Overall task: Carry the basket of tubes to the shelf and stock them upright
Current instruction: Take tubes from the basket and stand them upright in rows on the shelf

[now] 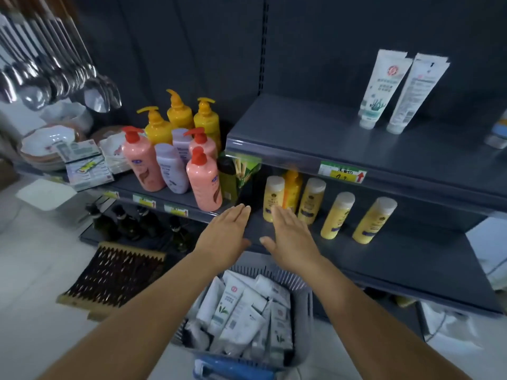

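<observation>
Two tubes (381, 89) upright on the upper shelf (301, 138), touching each other. Basket (307, 305) on the floor below, heaped with white tubes lying loose. Left hand (223, 237) and right hand (292, 239) above it, fingers straight (holding nothing).

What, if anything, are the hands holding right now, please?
Nothing: the left hand and right hand hover open above the basket, fingers straight.

We see two white tubes (395, 91) standing upright on the dark upper shelf (315, 138); the basket (308, 305) sits on the floor (35, 270).
</observation>
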`<state>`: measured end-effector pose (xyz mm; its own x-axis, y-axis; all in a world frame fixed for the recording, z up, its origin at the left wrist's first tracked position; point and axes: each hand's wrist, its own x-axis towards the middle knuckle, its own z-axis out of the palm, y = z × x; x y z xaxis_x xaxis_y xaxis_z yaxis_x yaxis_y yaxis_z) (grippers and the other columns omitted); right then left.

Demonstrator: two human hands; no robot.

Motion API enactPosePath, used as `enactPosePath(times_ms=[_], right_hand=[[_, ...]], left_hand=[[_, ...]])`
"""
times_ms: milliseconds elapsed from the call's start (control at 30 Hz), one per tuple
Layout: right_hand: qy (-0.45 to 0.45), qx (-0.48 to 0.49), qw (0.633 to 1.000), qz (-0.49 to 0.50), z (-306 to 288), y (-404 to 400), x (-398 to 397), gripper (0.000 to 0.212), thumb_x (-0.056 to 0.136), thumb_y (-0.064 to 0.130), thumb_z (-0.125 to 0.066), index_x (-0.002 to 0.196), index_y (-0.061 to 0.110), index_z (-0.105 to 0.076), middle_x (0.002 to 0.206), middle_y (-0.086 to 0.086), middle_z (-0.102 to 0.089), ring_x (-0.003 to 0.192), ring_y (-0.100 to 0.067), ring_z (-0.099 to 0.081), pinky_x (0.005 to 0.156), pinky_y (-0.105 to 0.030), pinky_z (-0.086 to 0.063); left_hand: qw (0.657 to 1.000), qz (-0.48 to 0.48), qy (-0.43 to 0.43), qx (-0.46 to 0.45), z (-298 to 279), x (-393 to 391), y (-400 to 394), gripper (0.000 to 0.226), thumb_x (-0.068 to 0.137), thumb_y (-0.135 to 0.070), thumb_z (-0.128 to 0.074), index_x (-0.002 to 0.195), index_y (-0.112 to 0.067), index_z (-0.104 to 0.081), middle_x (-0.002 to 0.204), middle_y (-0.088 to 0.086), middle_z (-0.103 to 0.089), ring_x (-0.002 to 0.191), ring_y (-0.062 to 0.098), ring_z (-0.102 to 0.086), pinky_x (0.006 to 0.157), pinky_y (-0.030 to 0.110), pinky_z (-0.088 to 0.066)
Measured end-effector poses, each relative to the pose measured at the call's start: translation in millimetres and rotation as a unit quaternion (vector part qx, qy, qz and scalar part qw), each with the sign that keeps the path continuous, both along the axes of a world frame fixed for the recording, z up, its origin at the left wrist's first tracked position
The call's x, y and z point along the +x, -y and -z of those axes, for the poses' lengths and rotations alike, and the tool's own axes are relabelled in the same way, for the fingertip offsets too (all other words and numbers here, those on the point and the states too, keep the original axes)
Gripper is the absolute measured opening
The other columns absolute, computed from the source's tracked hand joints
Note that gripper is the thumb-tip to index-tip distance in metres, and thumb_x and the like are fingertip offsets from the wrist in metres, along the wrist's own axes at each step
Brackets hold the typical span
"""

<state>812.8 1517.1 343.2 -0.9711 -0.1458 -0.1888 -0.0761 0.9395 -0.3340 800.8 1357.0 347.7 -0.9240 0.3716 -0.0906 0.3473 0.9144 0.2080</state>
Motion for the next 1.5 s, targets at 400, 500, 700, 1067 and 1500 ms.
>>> enactPosePath(times_ms=[400, 500, 700, 1067, 1500], right_hand=[[0.158, 0.013, 0.986, -0.047, 122.1, 23.6, 6.9, 0.075, 0.1, 0.044, -0.039, 0.154, 0.014, 0.004, 0.162, -0.002, 0.005, 0.149, -0.019, 0.004, 0.122, -0.037, -0.002], [0.184, 0.018, 0.982, -0.038, 148.7, 20.2, 5.3, 0.075, 0.1, 0.042, -0.04, 0.154, 0.015, 0.002, 0.162, -0.001, 0.003, 0.149, -0.019, 0.003, 0.12, -0.036, -0.002], [0.256, 0.03, 0.966, -0.013, 203.9, 14.2, 13.0, 0.077, 0.098, 0.04, -0.046, 0.154, 0.015, 0.002, 0.162, -0.003, 0.001, 0.149, -0.021, -0.001, 0.12, -0.037, -0.006], [0.34, 0.002, 0.939, 0.044, 270.6, 23.7, 34.9, 0.078, 0.098, 0.034, -0.048, 0.154, 0.018, 0.004, 0.162, -0.003, 0.007, 0.149, -0.026, 0.006, 0.12, -0.042, -0.004], [0.365, -0.061, 0.865, 0.34, 317.2, 17.5, 35.0, 0.087, 0.094, -0.003, -0.041, 0.15, 0.022, 0.021, 0.162, -0.009, 0.009, 0.146, -0.041, -0.007, 0.116, -0.053, -0.022]], left_hand=[[0.987, -0.064, 0.14, -0.039, 123.9, 22.0, 46.9, 0.074, 0.094, -0.032, -0.055, 0.152, -0.013, -0.012, 0.159, 0.003, -0.016, 0.146, 0.019, -0.019, 0.118, 0.034, -0.019], [0.982, -0.074, 0.167, -0.046, 151.5, 21.4, 51.5, 0.076, 0.093, -0.03, -0.056, 0.152, -0.014, -0.012, 0.159, 0.003, -0.017, 0.145, 0.02, -0.02, 0.119, 0.032, -0.019], [0.965, -0.092, 0.24, -0.057, 206.6, 20.7, 44.8, 0.078, 0.093, -0.028, -0.057, 0.153, -0.012, -0.009, 0.16, 0.004, -0.013, 0.146, 0.021, -0.017, 0.119, 0.034, -0.018], [0.948, -0.093, 0.301, -0.045, 280.7, 13.2, 15.3, 0.08, 0.092, -0.022, -0.059, 0.152, -0.014, -0.007, 0.16, 0.007, -0.008, 0.145, 0.026, -0.017, 0.116, 0.037, -0.023], [0.95, -0.102, 0.279, -0.097, 321.4, 16.9, -1.2, 0.092, 0.093, -0.011, -0.056, 0.15, -0.015, 0.016, 0.142, 0.022, -0.034, 0.133, 0.037, -0.034, 0.104, 0.043, -0.039]])
